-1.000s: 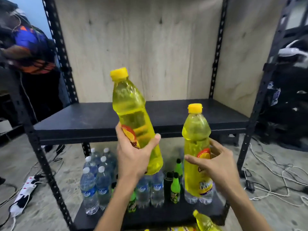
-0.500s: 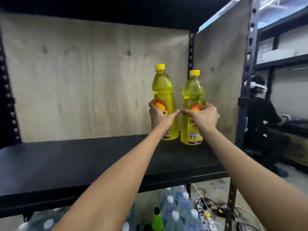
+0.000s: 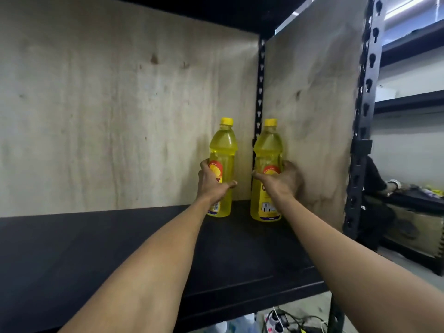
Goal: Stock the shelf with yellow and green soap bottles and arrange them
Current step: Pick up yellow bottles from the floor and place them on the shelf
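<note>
Forearms: 2, bare, reaching forward from the bottom edge over the shelf, 1 per bottle.
Floor items: a power strip (image 3: 274, 322) with tangled cables, seen below the shelf's front edge.
Shelf board (image 3: 96, 248): 1, black, flat; both bottles are at its back right corner.
Left hand (image 3: 212, 186): grips the left bottle at label height; thumb laid across the front, fingers curled round the bottle's left side.
Right hand (image 3: 283, 181): grips the right bottle at label height; thumb across the front, fingers wrapped round the right side, tips hidden.
Bottle count: 2, both yellow, each with 1 yellow cap.
Left bottle (image 3: 223, 150): upright, long axis vertical, cap up, base on the board, close to the back panel.
Right bottle (image 3: 268, 147): upright, long axis vertical, cap up, base on the board, just beside the side panel.
Spacing: bottles side by side, apart, with a narrow gap between them.
Back panel (image 3: 120, 116): 1 sheet of pale plywood.
Side panel (image 3: 312, 116): 1 sheet of plywood, on the right.
Rear post (image 3: 260, 92): 1 black slotted upright, in the corner behind the gap.
Background: 1 seated person (image 3: 374, 188) in dark clothing, far right.
</note>
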Demonstrator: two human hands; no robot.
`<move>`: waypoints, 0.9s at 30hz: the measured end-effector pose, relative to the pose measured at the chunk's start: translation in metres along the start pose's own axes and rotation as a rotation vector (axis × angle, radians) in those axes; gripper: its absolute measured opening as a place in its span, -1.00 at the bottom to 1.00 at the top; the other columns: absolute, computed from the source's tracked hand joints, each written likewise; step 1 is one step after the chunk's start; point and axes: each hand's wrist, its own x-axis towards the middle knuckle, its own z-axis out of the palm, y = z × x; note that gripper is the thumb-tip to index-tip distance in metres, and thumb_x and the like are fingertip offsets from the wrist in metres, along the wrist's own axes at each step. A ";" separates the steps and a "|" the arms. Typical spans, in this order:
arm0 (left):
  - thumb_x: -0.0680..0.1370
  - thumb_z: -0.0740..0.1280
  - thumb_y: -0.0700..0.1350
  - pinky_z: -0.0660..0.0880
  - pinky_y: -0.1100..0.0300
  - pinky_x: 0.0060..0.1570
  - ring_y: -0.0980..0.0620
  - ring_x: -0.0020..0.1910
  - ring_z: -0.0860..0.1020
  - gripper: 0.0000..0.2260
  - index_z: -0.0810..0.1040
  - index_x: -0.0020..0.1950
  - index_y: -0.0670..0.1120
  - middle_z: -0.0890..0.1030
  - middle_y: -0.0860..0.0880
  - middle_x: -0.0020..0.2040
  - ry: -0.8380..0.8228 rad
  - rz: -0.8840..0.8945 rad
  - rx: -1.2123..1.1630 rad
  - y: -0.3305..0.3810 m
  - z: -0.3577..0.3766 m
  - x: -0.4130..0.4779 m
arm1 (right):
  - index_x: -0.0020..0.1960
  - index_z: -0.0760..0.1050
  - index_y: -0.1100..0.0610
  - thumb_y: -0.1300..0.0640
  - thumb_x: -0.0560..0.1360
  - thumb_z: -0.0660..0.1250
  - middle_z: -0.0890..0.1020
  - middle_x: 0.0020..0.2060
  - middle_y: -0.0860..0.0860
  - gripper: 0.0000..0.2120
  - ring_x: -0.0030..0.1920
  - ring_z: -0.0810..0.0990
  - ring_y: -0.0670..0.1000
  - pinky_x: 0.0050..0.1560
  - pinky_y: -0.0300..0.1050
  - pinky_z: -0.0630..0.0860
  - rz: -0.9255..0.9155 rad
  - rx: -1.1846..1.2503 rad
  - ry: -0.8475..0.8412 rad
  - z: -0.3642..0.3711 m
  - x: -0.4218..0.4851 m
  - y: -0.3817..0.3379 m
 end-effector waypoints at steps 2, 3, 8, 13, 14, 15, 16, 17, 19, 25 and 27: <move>0.37 0.59 -0.06 0.37 0.01 0.31 -0.17 0.40 0.36 -0.09 0.05 0.51 -0.06 0.33 -0.15 0.41 -0.010 0.014 -0.037 -0.008 0.007 0.008 | 0.21 0.55 0.05 -0.15 0.14 0.64 0.66 0.08 0.05 -0.30 0.09 0.64 0.11 0.12 0.06 0.60 -0.035 -0.026 0.009 0.008 0.006 0.005; 0.37 0.59 -0.04 0.36 0.02 0.30 -0.16 0.40 0.35 -0.08 0.04 0.51 -0.05 0.32 -0.15 0.41 -0.014 0.025 -0.045 -0.012 0.010 0.011 | 0.21 0.56 0.06 -0.15 0.15 0.64 0.66 0.10 0.05 -0.29 0.11 0.63 0.11 0.14 0.05 0.59 -0.044 -0.029 0.010 0.012 0.008 0.007; 0.35 0.58 0.11 0.32 -0.02 0.35 -0.18 0.44 0.25 0.04 -0.09 0.55 -0.01 0.20 -0.17 0.44 -0.090 0.031 0.025 -0.023 0.017 0.022 | 0.26 0.54 0.03 -0.20 0.15 0.63 0.66 0.14 0.03 -0.26 0.14 0.63 0.07 0.15 0.09 0.60 -0.072 -0.031 -0.016 0.026 0.015 0.017; 0.31 0.59 0.16 0.29 -0.06 0.40 -0.22 0.46 0.24 0.16 -0.20 0.58 -0.01 0.18 -0.22 0.48 -0.167 -0.056 0.231 -0.020 0.009 0.016 | 0.30 0.50 0.02 -0.21 0.23 0.60 0.64 0.17 0.02 -0.28 0.16 0.61 0.06 0.16 0.03 0.57 -0.071 -0.049 -0.053 0.026 0.011 0.021; 0.30 0.61 0.12 0.31 -0.06 0.42 -0.22 0.46 0.26 0.18 -0.20 0.59 -0.02 0.19 -0.21 0.49 -0.228 -0.106 0.277 -0.020 0.004 0.011 | 0.31 0.48 0.02 -0.22 0.23 0.59 0.62 0.18 0.03 -0.26 0.18 0.60 0.08 0.17 0.03 0.56 -0.059 -0.065 -0.072 0.024 0.009 0.018; 0.30 0.62 0.07 0.32 -0.05 0.42 -0.20 0.46 0.29 0.15 -0.14 0.59 -0.04 0.23 -0.19 0.50 -0.300 -0.161 0.324 -0.020 -0.001 0.005 | 0.34 0.45 0.02 -0.23 0.24 0.58 0.60 0.22 0.05 -0.23 0.23 0.58 0.11 0.19 0.06 0.54 -0.036 -0.102 -0.091 0.022 0.004 0.013; 0.31 0.63 0.02 0.35 -0.03 0.41 -0.17 0.45 0.33 0.07 -0.02 0.58 -0.07 0.29 -0.16 0.49 -0.366 -0.212 0.366 -0.019 -0.008 -0.004 | 0.39 0.39 0.03 -0.23 0.25 0.58 0.55 0.26 0.08 -0.18 0.28 0.53 0.15 0.23 0.10 0.52 -0.024 -0.159 -0.105 0.020 0.001 0.010; 0.33 0.62 -0.03 0.37 0.00 0.39 -0.14 0.42 0.37 -0.06 0.13 0.54 -0.09 0.36 -0.13 0.46 -0.413 -0.247 0.392 -0.018 -0.017 -0.013 | 0.45 0.31 0.03 -0.22 0.26 0.57 0.48 0.31 0.13 -0.12 0.34 0.46 0.20 0.28 0.15 0.47 -0.012 -0.248 -0.107 0.017 -0.005 0.004; 0.39 0.58 -0.07 0.38 0.06 0.37 -0.10 0.37 0.43 -0.28 0.33 0.46 -0.08 0.46 -0.08 0.39 -0.467 -0.254 0.385 -0.004 -0.042 -0.038 | 0.55 0.15 0.02 -0.16 0.31 0.55 0.35 0.37 0.22 -0.05 0.41 0.32 0.29 0.38 0.22 0.35 -0.028 -0.397 -0.089 0.004 -0.026 -0.012; 0.39 0.56 0.04 0.50 0.24 0.11 0.16 0.04 0.58 -0.54 0.55 0.26 0.14 0.61 0.13 0.12 -0.260 -0.058 0.313 0.064 -0.162 -0.188 | 0.33 0.45 -0.10 -0.12 0.32 0.51 0.55 0.01 -0.04 -0.39 0.03 0.56 -0.01 0.13 0.04 0.52 -0.264 -0.213 -0.159 -0.066 -0.180 -0.061; 0.41 0.55 -0.01 0.53 0.26 0.05 0.19 -0.03 0.62 -0.63 0.59 0.17 0.21 0.64 0.16 0.01 -0.148 -0.020 0.209 0.075 -0.204 -0.261 | 0.22 0.51 -0.15 -0.10 0.32 0.51 0.53 -0.10 -0.12 -0.51 -0.11 0.55 -0.08 0.01 -0.05 0.51 -0.268 -0.095 -0.237 -0.088 -0.255 -0.062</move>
